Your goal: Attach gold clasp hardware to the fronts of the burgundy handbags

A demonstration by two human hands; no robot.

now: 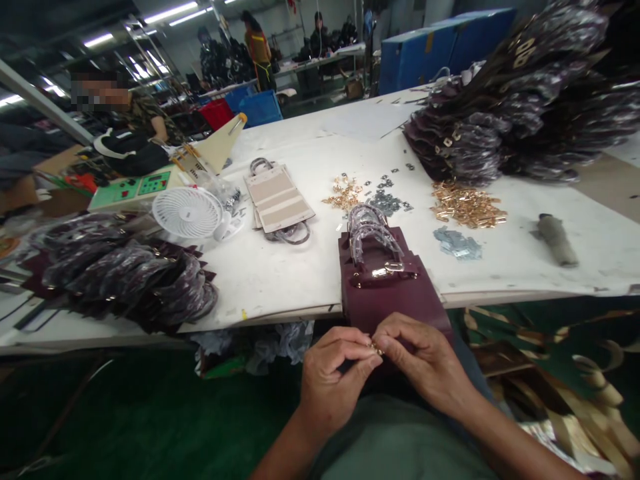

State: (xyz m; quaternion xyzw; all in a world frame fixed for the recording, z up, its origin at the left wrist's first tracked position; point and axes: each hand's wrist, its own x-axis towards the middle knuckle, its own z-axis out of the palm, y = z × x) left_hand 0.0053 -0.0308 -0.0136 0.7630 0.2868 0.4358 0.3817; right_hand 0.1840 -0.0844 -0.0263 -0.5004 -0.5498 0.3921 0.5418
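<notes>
The bare forearms are slanting inward, while the left hand and the right hand are converging at the fingertips, each pressing thumb toward bent fingers in a pinch.

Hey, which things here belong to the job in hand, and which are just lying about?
Likely part of the job:
- small gold-colored fitting, pinched between left hand and right hand
- burgundy handbag
- gold-colored metal pieces

Apparently just lying about:
- white fan
- blue boxes
- red bin
</notes>
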